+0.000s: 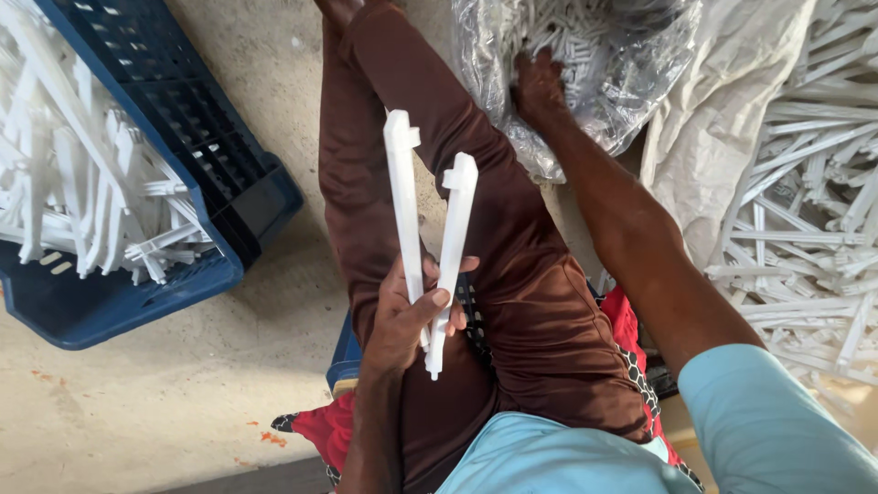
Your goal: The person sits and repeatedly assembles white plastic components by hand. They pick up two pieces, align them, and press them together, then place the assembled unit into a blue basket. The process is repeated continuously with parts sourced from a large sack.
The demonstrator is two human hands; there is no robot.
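My left hand (pixel 402 316) is closed around two long white plastic bars (pixel 430 215), holding them upright in a narrow V above my brown-trousered leg (pixel 512 265). My right hand (pixel 538 87) reaches forward into a clear plastic bag (pixel 594 55) filled with several small white plastic pieces; its fingers are buried among them, so what they grip is hidden.
A blue plastic crate (pixel 210 155) holding several white plastic bars stands on the concrete floor at the left. A heap of white plastic frames (pixel 814 210) lies at the right, partly on a pale sack (pixel 722 119). I sit on a low blue seat with red cloth (pixel 347 357).
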